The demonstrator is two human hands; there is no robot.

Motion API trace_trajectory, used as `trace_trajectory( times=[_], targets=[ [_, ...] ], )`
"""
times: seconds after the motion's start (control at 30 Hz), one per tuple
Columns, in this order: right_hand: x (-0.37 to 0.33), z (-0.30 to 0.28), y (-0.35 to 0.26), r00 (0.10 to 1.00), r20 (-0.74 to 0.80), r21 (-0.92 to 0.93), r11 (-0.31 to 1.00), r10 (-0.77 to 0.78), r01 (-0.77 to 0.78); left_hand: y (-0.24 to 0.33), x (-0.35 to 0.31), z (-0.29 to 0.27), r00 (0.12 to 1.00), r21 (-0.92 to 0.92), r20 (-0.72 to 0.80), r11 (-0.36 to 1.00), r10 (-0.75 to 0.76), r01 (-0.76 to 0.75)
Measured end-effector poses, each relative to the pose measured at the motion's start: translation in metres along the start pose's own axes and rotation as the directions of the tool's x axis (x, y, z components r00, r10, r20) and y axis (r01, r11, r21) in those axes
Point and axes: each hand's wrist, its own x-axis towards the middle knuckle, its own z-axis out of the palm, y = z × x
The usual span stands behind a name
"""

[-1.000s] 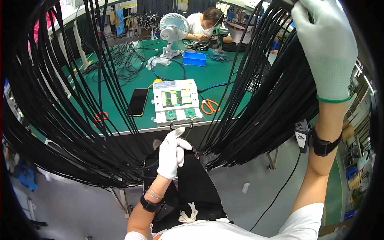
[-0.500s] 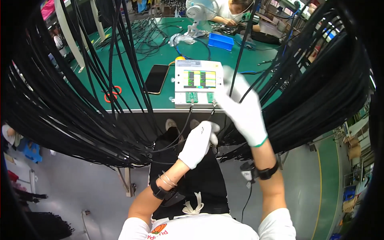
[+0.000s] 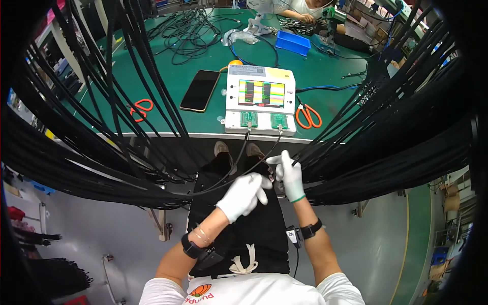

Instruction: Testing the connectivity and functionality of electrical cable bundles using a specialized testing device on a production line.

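Both my hands wear white gloves and hover over my lap, in front of the table edge. My left hand [image 3: 243, 197] has its fingers loosely bent and apart, beside a black cable [image 3: 216, 185]; no grip on it shows. To its right, my right hand [image 3: 290, 178] is open, index finger stretched up and another digit pointing left near the cable from the right socket. A white tester box [image 3: 232, 104] with a lit screen [image 3: 261, 93] stands at the table's front. Black cables are plugged into its two green boards [image 3: 249, 120], [image 3: 279, 121].
Thick bundles of black cables [image 3: 96, 178], [image 3: 386, 168] hang on both sides. On the green table [image 3: 168, 76] lie a phone [image 3: 200, 90], orange-handled scissors [image 3: 308, 117], another orange-handled tool [image 3: 140, 110] and a blue tray [image 3: 293, 42]. A person's hand [image 3: 306, 19] shows across the table.
My right hand has moved from the tester's right side down toward my lap, uncovering the scissors. My left hand has dropped slightly. The screen now shows some red, and the view has shifted.
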Motion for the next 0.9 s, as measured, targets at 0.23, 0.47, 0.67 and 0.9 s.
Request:
trace_trajectory(
  times=[0.23, 0.47, 0.67, 0.9],
  targets=[
    [-0.093, 0.031, 0.012, 0.924, 0.221, 0.084, 0.95, -0.312, 0.3, -0.102, 0.047, -0.002, 0.795, -0.584, 0.123, 0.604, -0.594, 0.542],
    [-0.108, -0.023, -0.023, 0.785, 0.541, -0.539, 0.591, -0.302, 0.6, -0.078, 0.017, 0.006, 0.969, -0.236, -0.032, 0.944, -0.245, 0.231],
    [-0.082, -0.036, -0.014, 0.656, 0.744, -0.561, 0.651, 0.126, 0.511, -0.052, 0.002, 0.027, 0.998, -0.097, -0.059, 0.995, -0.002, -0.004],
    [-0.069, -0.014, -0.044, 0.854, 0.509, 0.009, 0.991, 0.107, -0.13, -0.021, -0.004, 0.038, 0.964, 0.561, -0.045, 0.806, 0.261, -0.192]
  ],
)
